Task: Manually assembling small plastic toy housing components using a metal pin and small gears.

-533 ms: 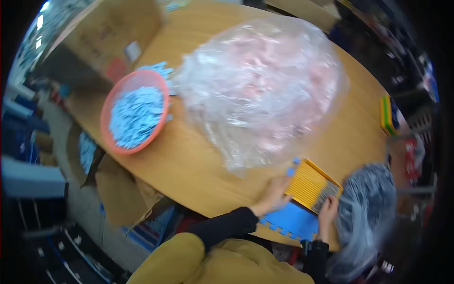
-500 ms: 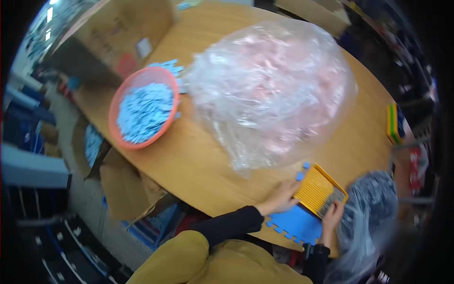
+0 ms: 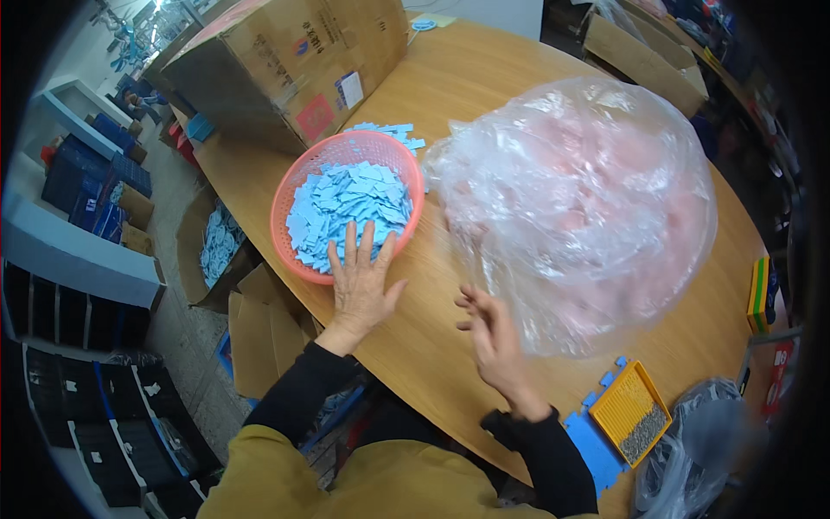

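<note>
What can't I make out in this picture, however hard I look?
In the head view:
Pink contents of the clear bag: blurred by wrinkled, shiny plastic.
Bottom of the pink basket: covered by blue pieces.
Palm of the left hand: hidden by its own back.
Anything small in the right hand: bent fingers could hide it.
Grey bits in the yellow tray: individually too small.
</note>
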`<state>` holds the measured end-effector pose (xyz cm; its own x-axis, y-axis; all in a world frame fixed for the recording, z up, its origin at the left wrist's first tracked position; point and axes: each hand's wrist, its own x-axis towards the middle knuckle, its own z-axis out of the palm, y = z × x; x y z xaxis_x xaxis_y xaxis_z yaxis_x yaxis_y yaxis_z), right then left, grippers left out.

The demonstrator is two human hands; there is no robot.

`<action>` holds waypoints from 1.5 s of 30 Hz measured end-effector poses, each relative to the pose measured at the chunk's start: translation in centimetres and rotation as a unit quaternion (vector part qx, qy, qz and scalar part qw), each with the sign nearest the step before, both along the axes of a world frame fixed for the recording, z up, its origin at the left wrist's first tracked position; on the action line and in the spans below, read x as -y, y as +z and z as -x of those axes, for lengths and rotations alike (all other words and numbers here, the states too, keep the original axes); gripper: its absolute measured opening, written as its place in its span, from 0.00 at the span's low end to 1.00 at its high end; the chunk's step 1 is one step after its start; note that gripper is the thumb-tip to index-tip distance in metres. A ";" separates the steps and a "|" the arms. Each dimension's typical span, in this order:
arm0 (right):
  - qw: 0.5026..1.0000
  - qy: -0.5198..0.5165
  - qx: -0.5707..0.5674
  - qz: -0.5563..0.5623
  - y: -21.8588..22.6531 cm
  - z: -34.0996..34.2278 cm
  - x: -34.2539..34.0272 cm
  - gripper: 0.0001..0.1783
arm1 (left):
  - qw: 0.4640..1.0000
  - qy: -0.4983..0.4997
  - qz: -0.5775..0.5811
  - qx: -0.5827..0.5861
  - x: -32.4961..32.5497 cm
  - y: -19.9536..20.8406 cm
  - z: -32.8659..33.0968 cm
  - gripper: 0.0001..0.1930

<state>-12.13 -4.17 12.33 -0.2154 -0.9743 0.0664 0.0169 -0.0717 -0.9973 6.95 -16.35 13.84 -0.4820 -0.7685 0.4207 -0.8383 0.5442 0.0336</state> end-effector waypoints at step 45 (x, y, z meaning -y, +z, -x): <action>0.884 -0.331 -0.323 0.076 -6.5 2.4 -14.2 0.12 | 0.906 -0.398 -0.134 -0.042 -9.6 -12.8 14.4 0.22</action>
<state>-14.49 10.06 5.83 -0.6042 -0.6187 0.5022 -0.6476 0.0140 -0.7619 -7.45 -6.74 1.07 -0.9041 -0.2705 0.3309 -0.1715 0.9388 0.2989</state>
